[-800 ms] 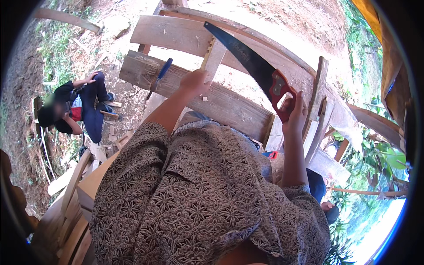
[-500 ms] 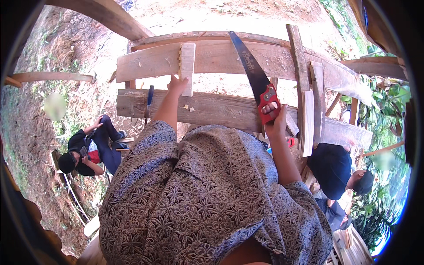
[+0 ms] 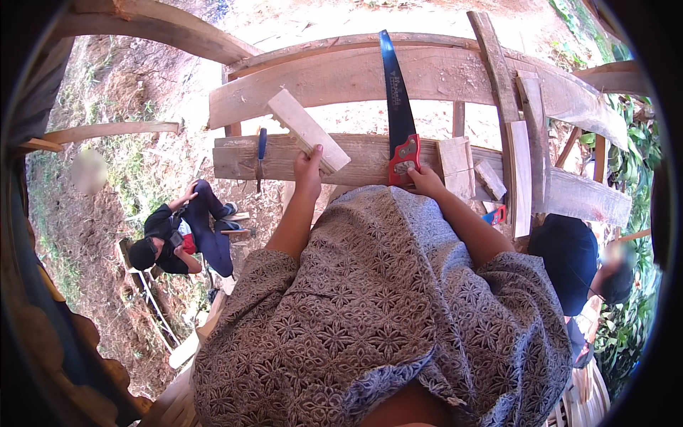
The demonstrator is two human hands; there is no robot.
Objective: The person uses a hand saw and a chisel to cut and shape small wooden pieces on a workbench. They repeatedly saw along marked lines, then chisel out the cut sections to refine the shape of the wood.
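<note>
While the L hand (image 3: 308,171) grips a notched wood block (image 3: 307,129) by its near end, slanted over the near plank (image 3: 231,158) & the gap beyond, the R hand (image 3: 427,181) is closed on the red handle of a handsaw (image 3: 400,107), blade pointing away over near & far plank (image 3: 341,82); can't tell if it's touching. Blue-hdl. tool (image 3: 262,146) is at near plank, L of block; offcuts (image 3: 455,165) lie R of saw.

The red saw handle (image 3: 405,150) partly hides the right hand (image 3: 427,182).

Loose grey shirt (image 3: 363,306), dark flower-and-lattice print, wide sleeves (image 3: 267,283) in matching fabric
</note>
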